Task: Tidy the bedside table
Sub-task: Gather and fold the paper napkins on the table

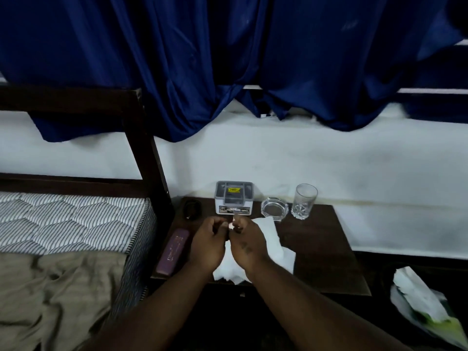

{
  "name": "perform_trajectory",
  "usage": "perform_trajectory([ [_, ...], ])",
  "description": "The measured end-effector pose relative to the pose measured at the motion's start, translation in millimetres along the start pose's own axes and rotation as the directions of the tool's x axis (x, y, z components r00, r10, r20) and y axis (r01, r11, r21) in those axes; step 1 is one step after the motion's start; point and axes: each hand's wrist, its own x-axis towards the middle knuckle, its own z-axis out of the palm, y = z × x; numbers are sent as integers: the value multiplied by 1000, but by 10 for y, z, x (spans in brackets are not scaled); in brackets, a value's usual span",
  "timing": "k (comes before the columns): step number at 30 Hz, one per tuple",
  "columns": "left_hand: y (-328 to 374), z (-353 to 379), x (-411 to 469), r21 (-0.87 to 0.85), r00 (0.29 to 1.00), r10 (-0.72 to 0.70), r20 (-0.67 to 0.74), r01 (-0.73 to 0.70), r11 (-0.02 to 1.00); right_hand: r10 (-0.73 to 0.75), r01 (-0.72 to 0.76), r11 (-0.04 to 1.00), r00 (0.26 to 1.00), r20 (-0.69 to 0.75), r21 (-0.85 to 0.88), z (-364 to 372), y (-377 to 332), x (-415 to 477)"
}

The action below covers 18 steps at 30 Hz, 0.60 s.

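1. Head view, materials: table (316, 249) is dark wood w/ a flat rectangular top. The cloth (268, 234) on it is white, soft and crumpled, lying front-centre and partly under the hands.
2. Box (234, 197) is grey plastic, squarish, w/ open compartments on top, a yellow label inside and a printed strip on its front. Ashtray (274, 208) is clear glass w/ cut corners. Tumbler (305, 201) is clear glass w/ a patterned base, upright, just R of the ashtray.
3. Case (173, 250) is purple, long and slim w/ rounded ends, lying along the table's L edge. A small black item (192, 209) sits at back L; too dark to tell what it is.
4. L hand (207, 245) & R hand (247, 245) meet above the cloth, in front of the box. Fingers of both are curled in, tips close together round a small pale bit. It's blurred, so can't tell if they pinch it.
5. Room: table stands against a white wall (329, 160), btwn a bed and a white-green plastic bag (425, 307) on the floor. Glossy blue curtain (177, 59) hangs in folds above.
6. Bed: dark wood frame (147, 153), striped quilted mattress (63, 221), rumpled tan sheet (50, 300).
7. Count on the table: 1 box, 1 ashtray, 1 tumbler, 1 case, 1 cloth, 1 black item. Hands: 2.
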Motion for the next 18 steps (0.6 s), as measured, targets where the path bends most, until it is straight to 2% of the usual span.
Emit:
perform_trajectory([
  [4,173,273,-235,-147,981,-167,97,180,973,62,-59,996,997,-36,68,-363,189,-203],
  [6,182,386,-300,-171,971,-208,118,226,959,79,-75,993,996,-41,88,-497,288,-238],
  [11,29,567,-197,-121,951,-293,99,304,945,180,-163,976,977,-113,145,-736,591,-73],
  [18,-298,692,189,73,932,-353,-83,359,930,285,-267,953,949,-131,144,-756,1004,323],
])
